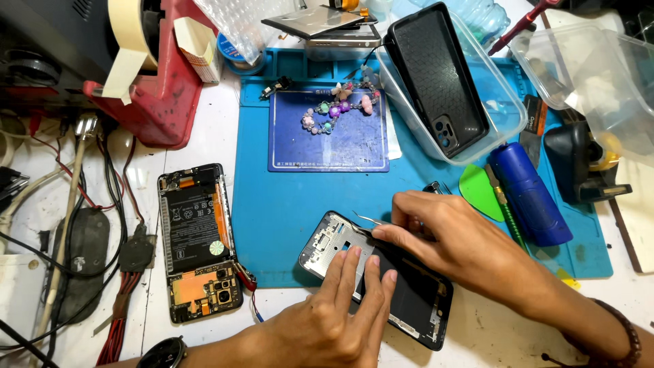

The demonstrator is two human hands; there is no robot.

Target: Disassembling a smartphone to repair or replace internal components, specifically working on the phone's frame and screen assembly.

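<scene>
Steadying a stripped phone frame at the near edge of a blue work mat, the left hand is seen from the head camera with its fingers laid flat and close together on the frame, apparently so that it cannot slide. The right hand is closed, its fingertips pinched on slim metal tweezers whose tip is aimed at the frame's upper end. One opened phone, battery and boards exposed, is left face-up on the white bench, just off the mat. One black phone case is propped in one of two clear plastic tubs. One green pick and one blue cylinder lie within reach.
</scene>
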